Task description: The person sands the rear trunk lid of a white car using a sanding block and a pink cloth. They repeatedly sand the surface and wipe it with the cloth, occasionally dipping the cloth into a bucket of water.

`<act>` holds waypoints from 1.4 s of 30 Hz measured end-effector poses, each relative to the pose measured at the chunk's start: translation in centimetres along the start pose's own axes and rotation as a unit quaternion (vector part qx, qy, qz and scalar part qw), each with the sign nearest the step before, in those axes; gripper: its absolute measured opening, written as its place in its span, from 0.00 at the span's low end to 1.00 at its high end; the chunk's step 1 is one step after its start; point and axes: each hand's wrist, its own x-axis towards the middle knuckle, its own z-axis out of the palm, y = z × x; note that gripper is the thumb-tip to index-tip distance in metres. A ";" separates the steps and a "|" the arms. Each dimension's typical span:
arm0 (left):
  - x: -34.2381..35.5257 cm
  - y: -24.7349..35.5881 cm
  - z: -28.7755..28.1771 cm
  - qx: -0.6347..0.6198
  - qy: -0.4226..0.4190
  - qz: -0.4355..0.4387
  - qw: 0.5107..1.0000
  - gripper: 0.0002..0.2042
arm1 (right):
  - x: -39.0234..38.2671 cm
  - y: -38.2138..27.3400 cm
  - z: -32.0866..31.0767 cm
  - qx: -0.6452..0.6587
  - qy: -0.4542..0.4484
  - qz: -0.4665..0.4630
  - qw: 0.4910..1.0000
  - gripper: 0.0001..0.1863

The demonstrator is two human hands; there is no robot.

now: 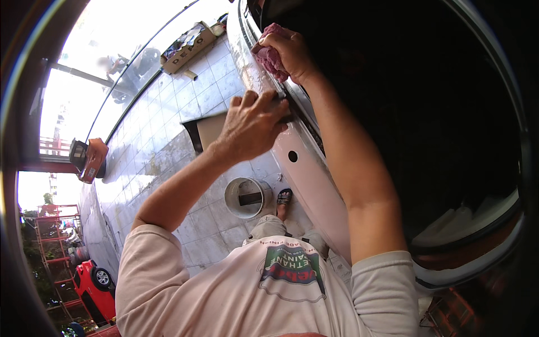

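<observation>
Both my arms reach forward to the pale, wet body panel (pixel 306 182) of a vehicle, beside its large dark glass (pixel 426 129). My right hand (pixel 295 56) is closed around a crumpled reddish-pink cloth (pixel 272 63), which rests at the panel's edge by the glass. Nearer to me, my left hand (pixel 250 126) presses on the panel with its fingers curled over a small dark pad (pixel 285 106). Those fingers cover most of the pad, so its exact kind is hidden. Below that hand, a round dark hole (pixel 292 156) shows in the panel.
By my foot stands a whitish bucket (pixel 231 196) with a dark flat piece inside. A tan panel (pixel 211 132) with a dark edge lies beyond it on the tiles. Far left are a cardboard box (pixel 191 49), an orange-brown carton (pixel 94 160) and a red car (pixel 92 289).
</observation>
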 end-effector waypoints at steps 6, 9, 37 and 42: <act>11.6 -17.8 3.6 0.088 -0.082 -0.103 0.987 0.22 | -0.6 -1.6 0.3 0.048 0.015 0.016 0.999 0.08; 14.2 -26.6 4.8 0.055 -0.076 -0.008 0.996 0.19 | -0.5 -1.4 1.4 0.044 -0.008 0.035 0.998 0.08; -22.4 -3.4 5.3 -0.905 0.059 -0.133 0.400 0.60 | -17.9 3.8 11.8 -0.382 -0.352 0.162 0.839 0.58; -30.9 -5.5 14.0 -0.891 0.022 -0.194 0.411 0.52 | -19.0 2.4 11.6 -0.790 -0.162 -0.039 0.590 0.61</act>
